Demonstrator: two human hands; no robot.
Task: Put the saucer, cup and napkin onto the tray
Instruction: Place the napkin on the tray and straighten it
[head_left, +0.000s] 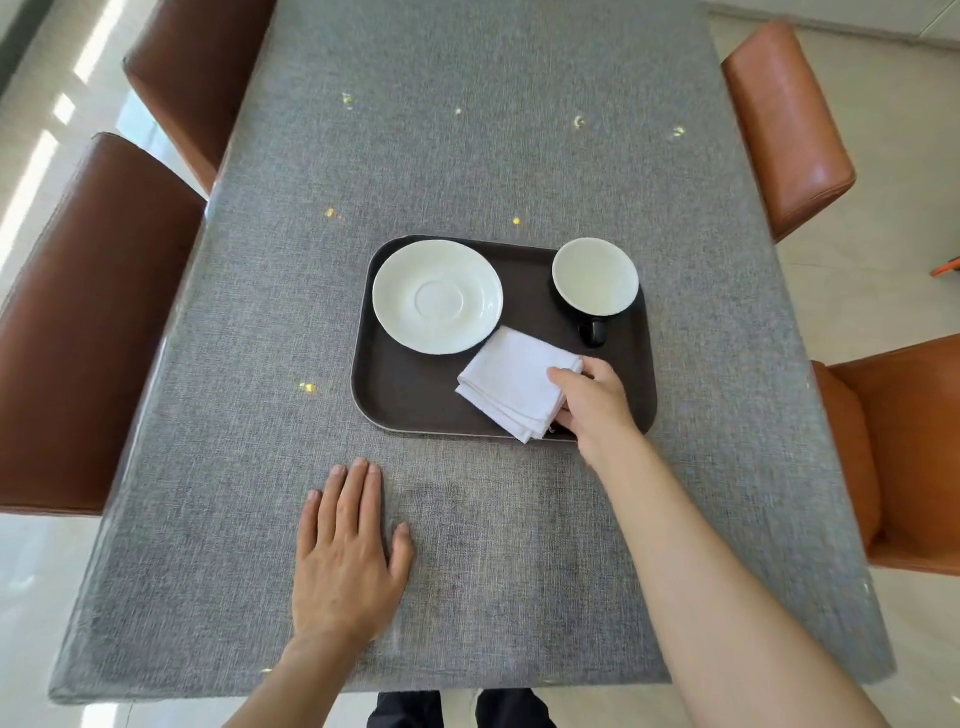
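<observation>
right hand (592, 410) fingers (563, 375) pinch the napkin (511, 387) on the tray (410, 405)

The right hand (592, 410) hides the napkin's (514, 387) near corner and fingertips.

Both forearms are bare from the lower edge of the frame to the wrists, with no sleeve or cuff in view. The left hand (345, 558), in the lower centre-left, wears no ring, watch or glove; its nails are short and unpainted. The right hand (592, 405), right of centre, is likewise bare, with nothing on the wrist. At the bottom centre, below the near table edge, two dark trouser legs (457, 709) show, black or very dark, with a pale gap between them.
</observation>
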